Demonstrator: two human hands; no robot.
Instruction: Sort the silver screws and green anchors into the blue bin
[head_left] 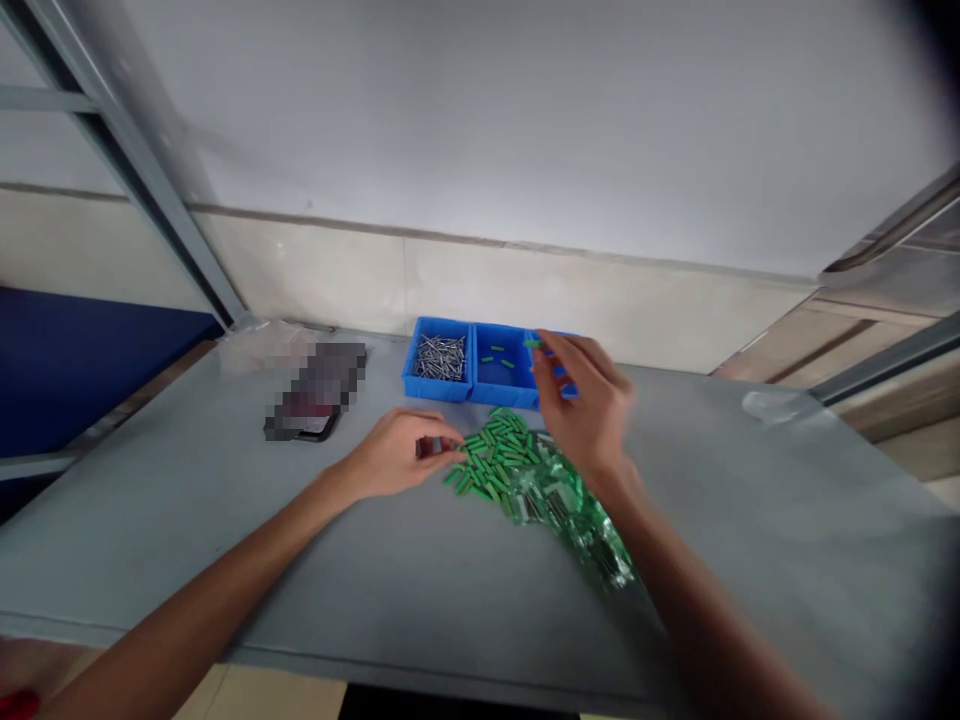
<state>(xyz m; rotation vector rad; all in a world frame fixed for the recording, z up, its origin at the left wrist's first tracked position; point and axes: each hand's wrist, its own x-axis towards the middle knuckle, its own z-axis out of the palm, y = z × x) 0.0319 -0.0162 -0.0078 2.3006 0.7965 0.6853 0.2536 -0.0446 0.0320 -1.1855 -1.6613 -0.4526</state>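
A blurred dark flat slab (315, 392) lies left of a blue plastic 3-compartment tray (439, 388), whose left compartment holds silver metal pins (439, 357) and whose middle compartment holds 3 short green sticks (496, 355). A heap of green sticks (495, 455) lies against a crinkled clear plastic bag (581, 515) on the grey metal table (150, 560), below a white wall (525, 120). The right hand (581, 405) pinches 1 green stick (532, 343) at the tray's right compartment; the left hand (394, 455) rests its pressed-together fingers (442, 440) just beside the heap, and whether they pinch anything cannot be told.

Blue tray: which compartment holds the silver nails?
The left compartment of the blue tray holds the nails; the middle one has only a few green pieces, and the right one sits behind the right hand.
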